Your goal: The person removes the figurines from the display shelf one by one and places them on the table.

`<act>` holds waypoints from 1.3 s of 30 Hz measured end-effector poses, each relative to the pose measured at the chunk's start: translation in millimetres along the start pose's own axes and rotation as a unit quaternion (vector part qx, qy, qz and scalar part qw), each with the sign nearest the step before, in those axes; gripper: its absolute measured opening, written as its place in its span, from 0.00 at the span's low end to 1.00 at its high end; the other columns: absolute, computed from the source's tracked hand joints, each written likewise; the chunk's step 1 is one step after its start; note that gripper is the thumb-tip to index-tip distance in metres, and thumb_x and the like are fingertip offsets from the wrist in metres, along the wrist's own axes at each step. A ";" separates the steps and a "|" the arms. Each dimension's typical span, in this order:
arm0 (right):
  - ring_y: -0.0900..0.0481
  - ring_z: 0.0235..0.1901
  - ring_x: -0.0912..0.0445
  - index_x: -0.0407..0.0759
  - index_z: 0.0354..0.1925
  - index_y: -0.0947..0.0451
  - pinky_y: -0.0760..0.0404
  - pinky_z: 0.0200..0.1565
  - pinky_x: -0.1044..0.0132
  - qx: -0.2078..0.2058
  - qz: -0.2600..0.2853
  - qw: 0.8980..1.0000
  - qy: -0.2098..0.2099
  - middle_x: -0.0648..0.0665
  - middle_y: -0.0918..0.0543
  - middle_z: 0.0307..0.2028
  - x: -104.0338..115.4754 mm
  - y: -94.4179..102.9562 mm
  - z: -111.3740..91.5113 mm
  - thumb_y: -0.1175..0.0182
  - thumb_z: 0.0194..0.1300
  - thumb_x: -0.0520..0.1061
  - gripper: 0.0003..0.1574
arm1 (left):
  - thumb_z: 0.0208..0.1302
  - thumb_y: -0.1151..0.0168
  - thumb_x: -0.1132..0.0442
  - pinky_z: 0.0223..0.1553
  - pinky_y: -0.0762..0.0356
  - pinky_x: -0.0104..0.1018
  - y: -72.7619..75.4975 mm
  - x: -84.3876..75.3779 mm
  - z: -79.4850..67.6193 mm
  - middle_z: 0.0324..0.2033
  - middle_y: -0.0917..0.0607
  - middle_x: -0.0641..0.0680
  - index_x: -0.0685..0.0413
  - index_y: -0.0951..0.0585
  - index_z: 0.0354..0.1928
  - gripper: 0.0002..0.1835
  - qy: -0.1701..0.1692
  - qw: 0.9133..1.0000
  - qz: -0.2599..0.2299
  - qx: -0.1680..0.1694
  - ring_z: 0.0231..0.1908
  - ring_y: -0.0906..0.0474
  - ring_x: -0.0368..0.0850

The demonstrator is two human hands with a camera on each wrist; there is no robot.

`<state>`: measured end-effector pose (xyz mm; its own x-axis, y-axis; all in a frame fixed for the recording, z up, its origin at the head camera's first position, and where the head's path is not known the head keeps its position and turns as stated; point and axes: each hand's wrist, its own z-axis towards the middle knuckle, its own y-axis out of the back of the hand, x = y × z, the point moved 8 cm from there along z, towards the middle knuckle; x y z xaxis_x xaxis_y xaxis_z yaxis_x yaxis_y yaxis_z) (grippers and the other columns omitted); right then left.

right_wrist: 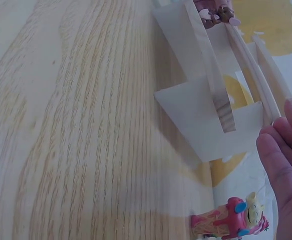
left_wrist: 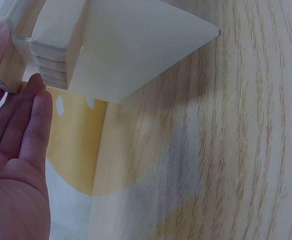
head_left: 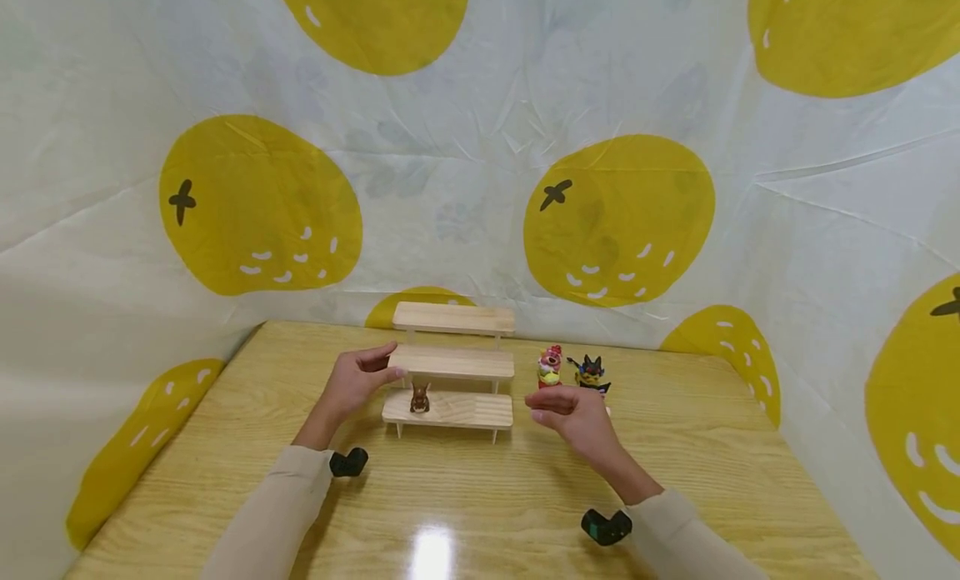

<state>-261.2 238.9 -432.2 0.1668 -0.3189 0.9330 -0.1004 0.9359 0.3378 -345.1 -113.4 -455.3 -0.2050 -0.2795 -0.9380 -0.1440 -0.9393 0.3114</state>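
A three-tier wooden display shelf (head_left: 465, 407) with pale side panels stands on the table. My left hand (head_left: 352, 388) grips the left end of its middle board, thumb on one side and fingers on the other, as the left wrist view (left_wrist: 20, 135) also shows. A small brown figurine (head_left: 420, 398) sits toward the left of the lowest board. Just off the shelf's right side is my right hand (head_left: 573, 417), fingers extended toward the boards with nothing held. Behind it stand a red and yellow figurine (head_left: 550, 365) and a dark figurine (head_left: 592, 372), its lower part hidden.
The wood-grain table (head_left: 465, 497) meets a white cloth backdrop (head_left: 442, 205) printed with big yellow fruit, hanging behind and at both sides. A black wrist device shows beside the left sleeve (head_left: 348, 462) and another beside the right sleeve (head_left: 607, 527).
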 end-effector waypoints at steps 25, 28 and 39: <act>0.10 0.50 0.44 0.31 0.52 0.13 0.11 0.49 0.67 0.042 0.007 0.999 0.021 0.30 0.11 0.50 11.8 -28.5 7.0 0.31 0.68 0.36 0.16 | 0.67 0.27 0.52 0.62 0.17 0.42 0.6 -3.7 -2.6 0.73 0.25 0.59 0.51 0.25 0.73 0.35 0.004 1.000 0.013 0.003 0.71 0.27 0.59; 0.10 0.51 0.43 0.32 0.52 0.13 0.11 0.49 0.66 0.047 0.006 0.999 0.019 0.31 0.11 0.51 12.8 -31.4 8.1 0.31 0.68 0.36 0.16 | 0.66 0.26 0.50 0.62 0.17 0.41 0.3 -2.3 -1.4 0.73 0.25 0.58 0.51 0.25 0.73 0.36 0.007 1.000 0.008 0.005 0.71 0.27 0.58; 0.10 0.52 0.42 0.30 0.53 0.14 0.11 0.49 0.66 0.057 0.020 0.998 0.004 0.30 0.11 0.51 12.2 -41.4 13.7 0.32 0.68 0.34 0.16 | 0.66 0.26 0.53 0.60 0.16 0.39 1.2 -0.9 -0.2 0.72 0.24 0.60 0.51 0.24 0.72 0.34 0.001 1.000 0.001 0.003 0.70 0.25 0.60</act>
<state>-268.5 194.2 -433.1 0.1684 -0.2790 0.9454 -0.2174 0.9250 0.3117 -344.9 -114.3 -454.2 -0.2029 -0.2825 -0.9375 -0.1494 -0.9373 0.3148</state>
